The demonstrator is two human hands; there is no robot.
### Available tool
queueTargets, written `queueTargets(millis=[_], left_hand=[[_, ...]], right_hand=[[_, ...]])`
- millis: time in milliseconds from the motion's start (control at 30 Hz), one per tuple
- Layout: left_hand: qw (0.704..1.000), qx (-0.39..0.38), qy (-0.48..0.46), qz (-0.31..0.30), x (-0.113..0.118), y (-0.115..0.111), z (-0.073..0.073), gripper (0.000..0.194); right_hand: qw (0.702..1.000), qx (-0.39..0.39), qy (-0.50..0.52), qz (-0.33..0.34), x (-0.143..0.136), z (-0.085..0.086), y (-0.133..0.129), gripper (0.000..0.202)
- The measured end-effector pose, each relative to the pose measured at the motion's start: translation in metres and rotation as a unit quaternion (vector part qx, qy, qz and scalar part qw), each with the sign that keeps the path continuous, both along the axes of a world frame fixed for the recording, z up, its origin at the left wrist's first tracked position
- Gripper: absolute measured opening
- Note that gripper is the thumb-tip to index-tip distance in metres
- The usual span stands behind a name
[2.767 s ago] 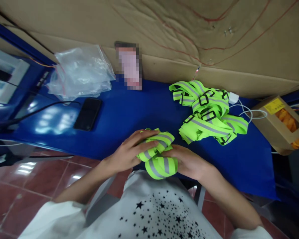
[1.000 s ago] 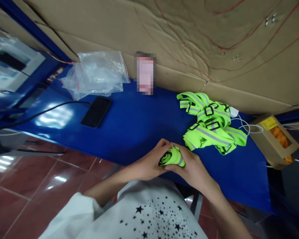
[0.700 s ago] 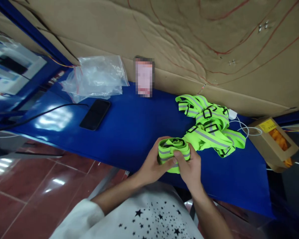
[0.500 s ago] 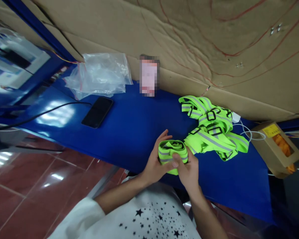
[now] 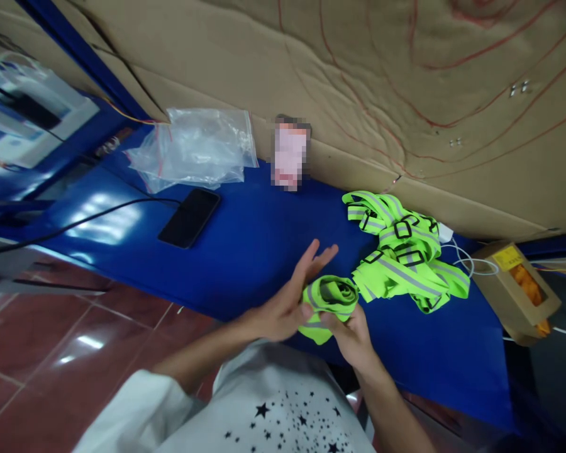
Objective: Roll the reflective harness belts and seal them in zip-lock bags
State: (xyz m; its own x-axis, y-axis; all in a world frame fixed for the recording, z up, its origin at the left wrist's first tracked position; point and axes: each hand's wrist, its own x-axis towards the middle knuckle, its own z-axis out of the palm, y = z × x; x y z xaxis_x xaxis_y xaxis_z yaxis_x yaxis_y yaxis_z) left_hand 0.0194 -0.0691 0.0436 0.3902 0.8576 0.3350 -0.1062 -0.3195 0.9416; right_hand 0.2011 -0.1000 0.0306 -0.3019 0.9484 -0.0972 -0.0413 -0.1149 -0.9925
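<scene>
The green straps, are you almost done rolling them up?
Not nearly. One rolled strap sits coiled between the left hand, fingers spread, and the right hand gripping it. The pile of loose straps on the blue table lies tangled and unrolled.

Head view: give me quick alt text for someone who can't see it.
Both hands hold a rolled neon-yellow reflective strap over a blue table: right hand grips it, left hand presses its side, fingers spread. A pile of straps lies right; a black phone and plastic bags left.
</scene>
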Motion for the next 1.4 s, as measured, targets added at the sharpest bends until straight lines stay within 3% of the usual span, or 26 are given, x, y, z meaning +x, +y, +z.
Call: queueTargets(millis=[33, 100, 200, 267, 333, 400, 467, 533, 600, 667, 767, 867, 1000, 1133, 1267, 1400], left_hand=[[0.999, 0.022, 0.039, 0.018, -0.014, 0.016, 0.003, 0.085], [0.979, 0.09, 0.134, 0.126, -0.053, 0.057, 0.009, 0.082], [0.879, 0.173, 0.338, 0.288, -0.122, 0.129, 0.016, 0.113], [0.819, 0.185, 0.442, 0.315, -0.16, 0.169, 0.016, 0.115], [0.795, 0.182, 0.478, 0.326, -0.184, 0.196, 0.015, 0.101], [0.785, 0.165, 0.495, 0.333, -0.193, 0.207, 0.016, 0.093], [0.776, 0.147, 0.502, 0.353, -0.191, 0.203, 0.022, 0.095], [0.754, 0.141, 0.505, 0.395, -0.182, 0.184, 0.034, 0.101], [0.736, 0.169, 0.5, 0.423, -0.166, 0.155, 0.049, 0.106], [0.74, 0.209, 0.488, 0.412, -0.143, 0.121, 0.061, 0.106], [0.778, 0.253, 0.48, 0.317, -0.099, 0.074, 0.063, 0.114], [0.814, 0.279, 0.486, 0.15, -0.056, 0.049, 0.046, 0.108], [0.801, 0.243, 0.544, 0.055, -0.024, 0.044, 0.017, 0.105], [0.799, 0.224, 0.559, 0.006, -0.021, 0.049, 0.001, 0.115], [0.82, 0.219, 0.529, -0.018, -0.025, 0.05, 0.003, 0.11], [0.859, 0.174, 0.482, -0.007, -0.025, 0.043, 0.021, 0.114]], right_hand=[[1.0, 0.013, -0.016, -0.007, 0.0, -0.001, 0.002, 0.028], [0.997, 0.037, -0.07, -0.011, 0.001, -0.005, 0.005, 0.034], [0.99, 0.055, -0.127, -0.007, 0.006, -0.01, 0.007, 0.04], [0.99, 0.054, -0.131, -0.006, 0.01, -0.015, 0.006, 0.04], [0.99, 0.055, -0.128, -0.004, 0.014, -0.019, 0.004, 0.042], [0.99, 0.059, -0.131, 0.001, 0.017, -0.023, -0.001, 0.047], [0.989, 0.065, -0.136, 0.0, 0.018, -0.026, -0.006, 0.053], [0.987, 0.07, -0.141, -0.011, 0.019, -0.029, -0.011, 0.055], [0.986, 0.073, -0.147, -0.024, 0.018, -0.031, -0.014, 0.056], [0.983, 0.081, -0.158, -0.04, 0.018, -0.029, -0.015, 0.056], [0.968, 0.128, -0.197, -0.092, 0.024, -0.017, -0.008, 0.053], [0.93, 0.208, -0.25, -0.17, 0.037, 0.0, 0.005, 0.049], [0.883, 0.27, -0.333, -0.189, 0.051, 0.01, 0.015, 0.054], [0.871, 0.28, -0.372, -0.157, 0.055, -0.005, 0.011, 0.052], [0.847, 0.32, -0.393, -0.16, 0.059, -0.012, 0.009, 0.053], [0.8, 0.401, -0.423, -0.138, 0.065, 0.0, 0.014, 0.056]])
